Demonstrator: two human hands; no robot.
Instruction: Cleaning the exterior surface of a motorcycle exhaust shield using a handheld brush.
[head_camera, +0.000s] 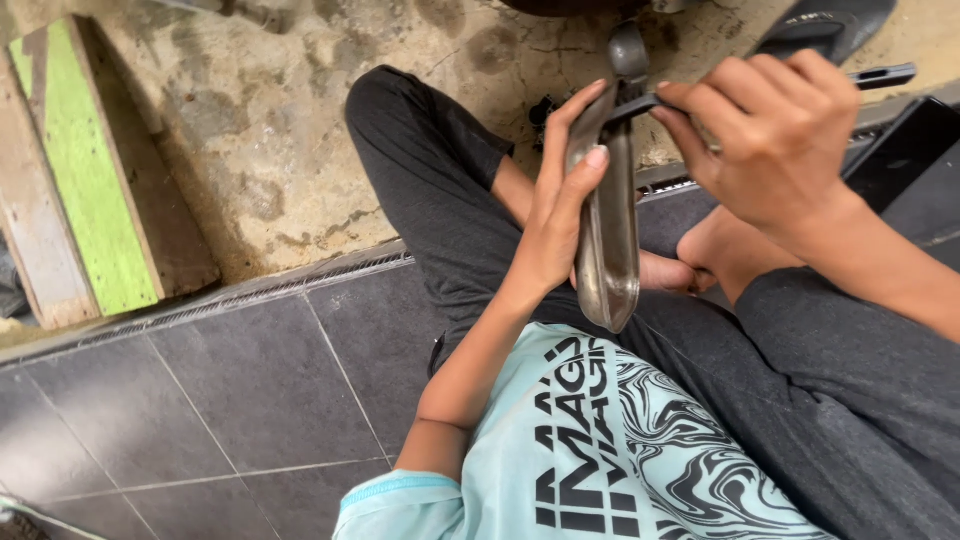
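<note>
Item: elongated grey metal part (607, 235), dull and scuffed, rounded and widest at its lower end, narrowing upward to a round knob; it was held upright above the lap, over dark trousers (800, 370). Left hand (560, 215): fingers closed around the part's left edge, fingertips (596, 157) pressed on its face. Right hand (775, 135): fingers curled shut on a slim dark tool (885, 76), its tip set against the part's upper end. Surroundings: grey floor tiles (250, 400); green-painted plank (85, 170) on concrete.
</note>
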